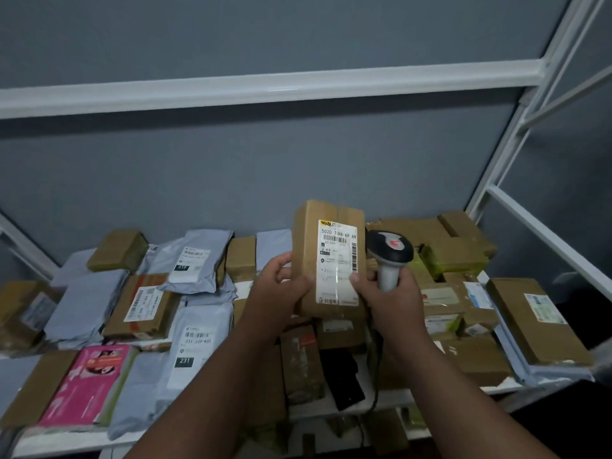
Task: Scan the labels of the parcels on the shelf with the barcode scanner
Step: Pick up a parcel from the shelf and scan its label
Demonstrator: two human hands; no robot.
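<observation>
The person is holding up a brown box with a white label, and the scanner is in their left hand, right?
Not quite. The head view shows the scanner gripped in the right hand, whose thumb also steadies the brown box. The left hand holds the box's other side. The white label faces the camera.

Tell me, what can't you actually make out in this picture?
All in the head view:
- Small print on the held box's label: too small and blurred.
- Scanner trigger: covered by the right hand.
- Box's lower left edge: covered by the left hand.
- Parcels at the shelf's front middle: hidden behind both forearms.
- Pink parcel print: blurred.
</observation>
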